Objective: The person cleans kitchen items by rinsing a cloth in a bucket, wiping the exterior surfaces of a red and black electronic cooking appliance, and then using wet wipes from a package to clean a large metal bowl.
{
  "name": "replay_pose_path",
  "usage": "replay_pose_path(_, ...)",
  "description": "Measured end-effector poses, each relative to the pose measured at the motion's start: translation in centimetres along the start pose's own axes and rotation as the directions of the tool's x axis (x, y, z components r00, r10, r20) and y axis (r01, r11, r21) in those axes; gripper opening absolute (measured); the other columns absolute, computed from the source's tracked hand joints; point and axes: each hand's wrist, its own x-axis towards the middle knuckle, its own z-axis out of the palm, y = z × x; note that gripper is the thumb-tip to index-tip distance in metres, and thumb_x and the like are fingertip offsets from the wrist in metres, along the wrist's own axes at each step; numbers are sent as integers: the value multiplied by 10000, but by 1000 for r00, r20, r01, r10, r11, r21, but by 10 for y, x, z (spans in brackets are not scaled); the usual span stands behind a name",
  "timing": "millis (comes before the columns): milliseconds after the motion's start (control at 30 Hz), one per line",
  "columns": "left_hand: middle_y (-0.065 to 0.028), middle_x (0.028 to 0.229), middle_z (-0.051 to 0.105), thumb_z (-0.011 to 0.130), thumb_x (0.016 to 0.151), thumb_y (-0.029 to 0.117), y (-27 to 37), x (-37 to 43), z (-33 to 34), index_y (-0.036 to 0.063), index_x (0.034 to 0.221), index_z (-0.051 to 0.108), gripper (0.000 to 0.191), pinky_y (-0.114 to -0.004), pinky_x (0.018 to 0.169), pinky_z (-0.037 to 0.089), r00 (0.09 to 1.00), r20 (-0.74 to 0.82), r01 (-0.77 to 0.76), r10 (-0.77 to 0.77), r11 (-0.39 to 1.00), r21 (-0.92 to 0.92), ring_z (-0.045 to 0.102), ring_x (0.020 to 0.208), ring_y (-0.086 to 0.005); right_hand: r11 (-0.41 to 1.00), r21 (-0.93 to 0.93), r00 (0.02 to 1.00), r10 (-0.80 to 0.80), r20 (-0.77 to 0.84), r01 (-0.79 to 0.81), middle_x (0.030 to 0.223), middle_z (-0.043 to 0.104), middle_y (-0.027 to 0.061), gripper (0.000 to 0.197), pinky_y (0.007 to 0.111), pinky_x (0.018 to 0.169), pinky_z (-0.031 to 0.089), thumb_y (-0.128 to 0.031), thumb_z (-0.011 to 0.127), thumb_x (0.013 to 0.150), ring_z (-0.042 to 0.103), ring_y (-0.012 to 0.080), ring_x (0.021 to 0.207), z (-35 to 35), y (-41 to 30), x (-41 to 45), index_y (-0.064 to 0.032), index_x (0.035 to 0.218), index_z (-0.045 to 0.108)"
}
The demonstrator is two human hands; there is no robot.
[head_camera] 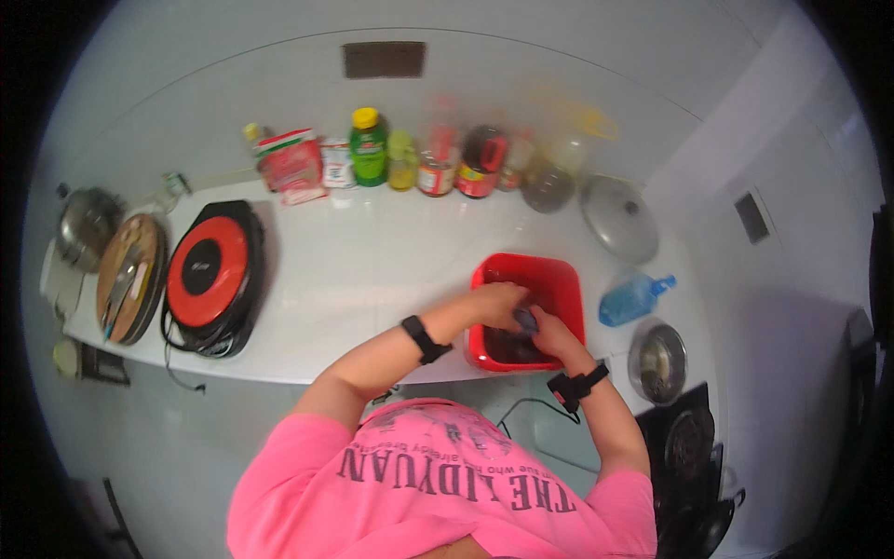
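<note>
A red plastic basin (574, 279) stands near the front edge of the white counter, with dark contents that look like liquid. Both of my hands are inside its rim. My left hand (501, 305) comes in from the left, its fingers bent against a small, dark grey, cloth-like item (526, 321). From the lower right, my right hand (552, 335) grips the same item between thumb and fingers. Blur and the fingers hide its exact shape. A black band circles each wrist.
A red-and-black electric griddle (234, 269) and a round wooden chopping board (119, 279) with a knife lie left. Seasoning bottles, including a green one (368, 150), line the wall. Right are a pot lid (614, 223), blue bottle (628, 302), steel bowl (658, 362) and stove (688, 433).
</note>
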Motion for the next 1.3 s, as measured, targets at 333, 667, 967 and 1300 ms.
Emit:
replay_pose_path(333,-240,1368,292,835,547,249,9,-4,26,18,1404,-37,1245,-355,1041,280,978,-187,-157,93,916,-368,321,1265,-334,949,264,959,-98,-266,171,986,601,154,434,339,833,443,18,523,695,588,281,949,-74,-64,-40,-30,1124,474)
replay_pose_path(667,-127,1195,520,816,592,201,10,14,44,32,1331,292,921,-318,963,368,928,-363,-188,-86,733,-653,490,1110,-219,623,657,845,-11,-535,424,836,592,40,322,222,671,454,28,513,792,553,91,720,-155,-121,-82,-55,1101,472)
replay_pose_path(967,-174,992,612,716,611,179,-14,25,32,-23,1062,529,529,-349,817,457,885,-374,-38,-278,757,-652,592,941,-275,793,609,950,188,-249,2,848,564,46,315,266,637,475,-60,560,800,551,140,799,-95,-18,-58,-77,1098,458)
replay_pose_path(1300,-167,932,610,681,591,146,55,13,-15,-22,1048,532,508,-362,770,461,983,-131,94,-125,970,-225,595,878,-279,892,362,841,-36,-540,271,1099,550,195,731,381,826,458,-143,759,660,554,333,1013,-27,-45,-37,-97,1249,328)
